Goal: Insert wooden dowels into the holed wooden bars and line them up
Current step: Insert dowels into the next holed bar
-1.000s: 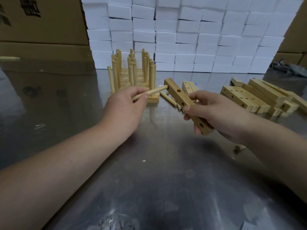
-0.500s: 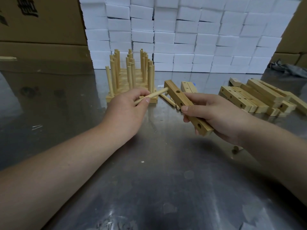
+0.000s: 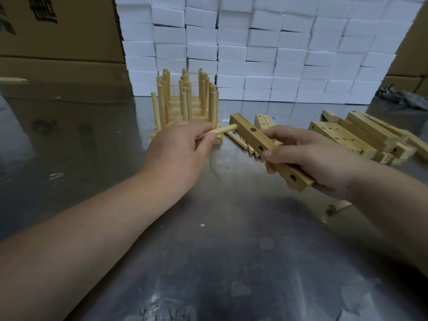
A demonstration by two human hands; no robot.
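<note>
A wall of white foam blocks [image 3: 266, 54] backs the scene, cardboard cartons [image 3: 58, 31] beside it, and a scuffed steel worktop [image 3: 208, 251] runs out in front of you. Toward its far edge stands the finished row of bars [image 3: 185, 100], dowels upright and packed close, so each new piece has a line to join.

Now to the action: your left hand [image 3: 178, 154] pinches a dowel [image 3: 220, 132] between thumb and fingertips, gripping near its back end so the front is free to go in. The tip meets the side face at the far end of the holed bar [image 3: 266, 149]. Whether it is seated in a hole, you can't tell from here.

Your right hand [image 3: 312, 161] wraps its fingers round the near half of that bar, holding it off the worktop and angled away from you. That leaves the far hole exposed and gives you something to push against. Three more holes show empty along its top face.

Spare dowels [image 3: 236, 141] lie just beyond the bar, and one stray [image 3: 338, 206] sits under your right wrist. The pile of unfilled bars [image 3: 361, 135] waits at the worktop's right edge, within reach.
</note>
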